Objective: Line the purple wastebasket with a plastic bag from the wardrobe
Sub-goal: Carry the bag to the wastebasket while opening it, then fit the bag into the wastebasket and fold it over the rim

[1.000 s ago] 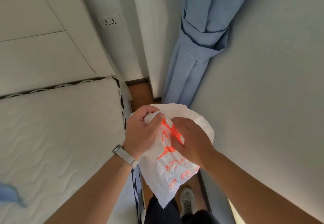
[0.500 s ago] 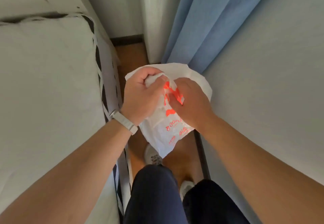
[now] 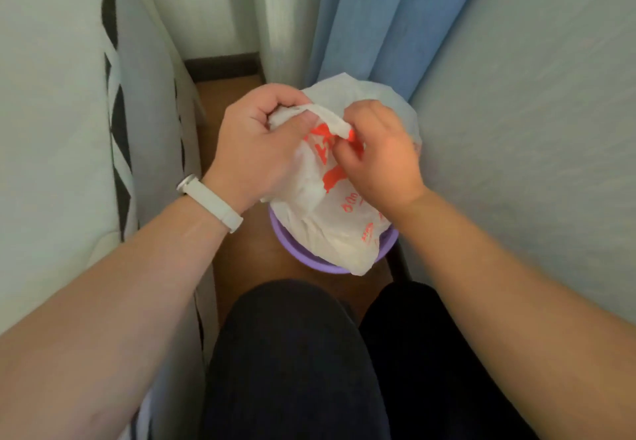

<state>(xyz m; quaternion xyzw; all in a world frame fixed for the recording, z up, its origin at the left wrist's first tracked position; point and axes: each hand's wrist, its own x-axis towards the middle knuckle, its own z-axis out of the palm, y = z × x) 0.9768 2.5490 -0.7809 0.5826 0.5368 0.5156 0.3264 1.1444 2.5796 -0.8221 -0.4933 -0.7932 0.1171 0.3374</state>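
Observation:
A white plastic bag (image 3: 330, 219) with orange-red print hangs from both my hands. My left hand (image 3: 256, 145) grips a bunched handle at the bag's top left. My right hand (image 3: 377, 155) pinches the bag's top edge beside it. Below them the purple wastebasket (image 3: 309, 264) stands on the wooden floor; only its near rim shows. The bag's lower end drapes over that rim and hides the basket's inside.
A mattress (image 3: 51, 112) with a black-and-white edge band fills the left. A blue curtain (image 3: 371, 16) hangs behind the basket, and a pale wall (image 3: 533, 129) closes the right. My dark-trousered knees (image 3: 292, 353) are bent in the narrow floor gap.
The view has tilted down and moved closer to the floor. The purple wastebasket has come into sight under the bag. Both hands keep hold of the bag, now lower, over the basket.

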